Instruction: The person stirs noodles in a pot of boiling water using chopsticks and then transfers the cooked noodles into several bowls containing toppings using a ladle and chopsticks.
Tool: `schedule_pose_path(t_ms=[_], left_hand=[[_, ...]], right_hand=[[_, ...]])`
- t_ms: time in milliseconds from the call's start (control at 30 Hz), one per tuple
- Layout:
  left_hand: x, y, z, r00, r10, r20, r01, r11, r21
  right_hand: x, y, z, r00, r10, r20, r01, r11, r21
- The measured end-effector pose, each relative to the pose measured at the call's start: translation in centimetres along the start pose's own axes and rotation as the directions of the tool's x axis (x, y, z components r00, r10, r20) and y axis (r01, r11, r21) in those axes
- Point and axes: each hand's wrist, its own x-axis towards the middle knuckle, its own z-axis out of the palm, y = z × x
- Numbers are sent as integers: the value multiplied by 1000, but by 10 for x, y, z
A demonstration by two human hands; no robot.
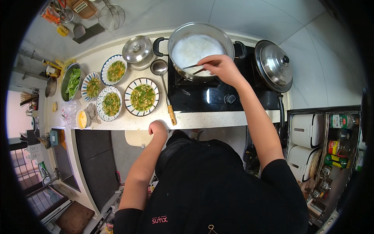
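My right hand grips a pair of dark chopsticks low over the near side of a large steel pot. Pale, frothy liquid fills the pot, and the chopstick tips are at its surface. The pot has black side handles and sits on the left part of a black glass cooktop. Curled into a loose fist, my left hand rests at the counter's front edge with nothing visible in it. Just beyond that hand lies a steel ladle with a wooden handle.
Left of the ladle stand several patterned bowls of chopped green broth, including a striped bowl. Behind them is a lidded steel pot. Leafy greens fill a metal basin; a small bowl holds something yellow. A domed lid covers a pan at right.
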Motion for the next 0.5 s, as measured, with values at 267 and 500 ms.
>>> schedule_pose_path(t_ms=[267, 500], left_hand=[[-5, -1, -4, 1000, 5, 2, -5, 1000, -2], [-3, 1, -5, 1000, 3, 17, -3, 1000, 13]], right_hand=[[39, 40, -33, 924, -244, -295, 172, 953, -247], [45, 52, -33, 921, -201, -334, 42, 902, -430]])
